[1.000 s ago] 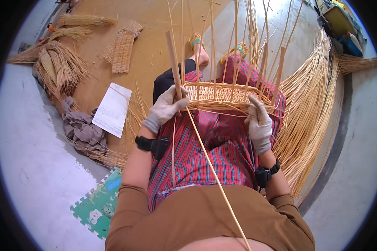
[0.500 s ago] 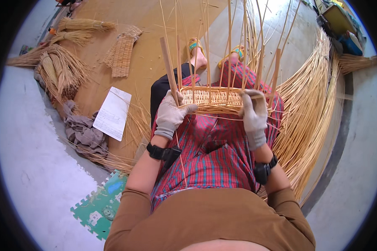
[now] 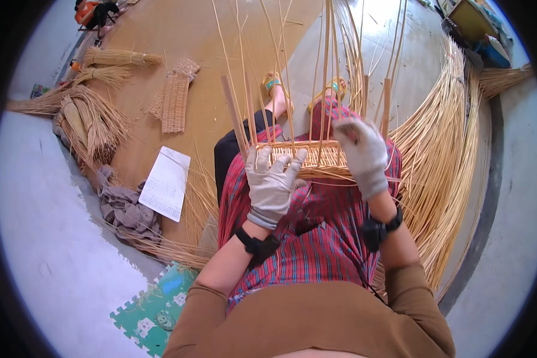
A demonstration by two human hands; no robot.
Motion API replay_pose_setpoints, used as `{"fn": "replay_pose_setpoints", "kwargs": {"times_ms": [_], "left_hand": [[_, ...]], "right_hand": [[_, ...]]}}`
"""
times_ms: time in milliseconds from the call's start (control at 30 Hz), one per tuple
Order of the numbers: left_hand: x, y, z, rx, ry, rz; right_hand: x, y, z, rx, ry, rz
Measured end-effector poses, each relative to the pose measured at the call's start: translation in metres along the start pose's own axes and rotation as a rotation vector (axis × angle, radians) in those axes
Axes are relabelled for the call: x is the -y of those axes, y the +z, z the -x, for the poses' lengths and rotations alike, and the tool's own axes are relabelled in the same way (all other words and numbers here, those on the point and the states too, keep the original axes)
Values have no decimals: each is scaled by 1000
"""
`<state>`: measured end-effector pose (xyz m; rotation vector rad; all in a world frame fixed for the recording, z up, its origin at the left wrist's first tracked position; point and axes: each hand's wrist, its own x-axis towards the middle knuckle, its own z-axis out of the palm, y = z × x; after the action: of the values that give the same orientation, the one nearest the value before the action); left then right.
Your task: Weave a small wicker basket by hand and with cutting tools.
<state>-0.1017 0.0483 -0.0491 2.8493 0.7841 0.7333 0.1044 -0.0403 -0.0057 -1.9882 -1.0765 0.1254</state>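
A small rectangular wicker basket (image 3: 316, 156) with tall upright canes and thicker stakes rests on my lap over red checked cloth (image 3: 295, 256). My gloved left hand (image 3: 271, 185) grips its near left side, with spread fingers over the weaving. My gloved right hand (image 3: 364, 155) is raised at the basket's right end, fingers curled and closed beside the uprights; what they hold, if anything, is hidden. A loose thin cane lies out to the right below that hand.
Long cane bundles (image 3: 435, 179) lie at my right, shorter bundles (image 3: 95, 125) at the left. A woven panel (image 3: 175, 101), a white sheet (image 3: 164, 182), grey cloth (image 3: 125, 209) and a green foam mat (image 3: 152, 307) are on the left floor. Objects are piled (image 3: 477, 30) at the back right.
My left hand has shifted right, off the thick left stake onto the basket's near side. My right hand has risen. The basket sits a little lower in view.
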Motion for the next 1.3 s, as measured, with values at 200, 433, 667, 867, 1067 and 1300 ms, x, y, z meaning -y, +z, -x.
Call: {"fn": "replay_pose_setpoints", "kwargs": {"times_ms": [200,433,667,867,1067,1300], "left_hand": [[1,15,-4,14,41,49],[-23,58,-5,337,103,-279],[-31,54,11,171,149,36],[-27,67,14,196,65,86],[-30,61,9,170,69,92],[-28,48,12,138,115,54]], "right_hand": [[-9,-7,53,221,186,178],[-10,43,-38,320,-282,-150],[-79,96,-6,296,307,-642],[-47,121,-4,-5,470,-615],[-44,116,-5,15,266,-335],[-36,65,15,251,26,-394]]}}
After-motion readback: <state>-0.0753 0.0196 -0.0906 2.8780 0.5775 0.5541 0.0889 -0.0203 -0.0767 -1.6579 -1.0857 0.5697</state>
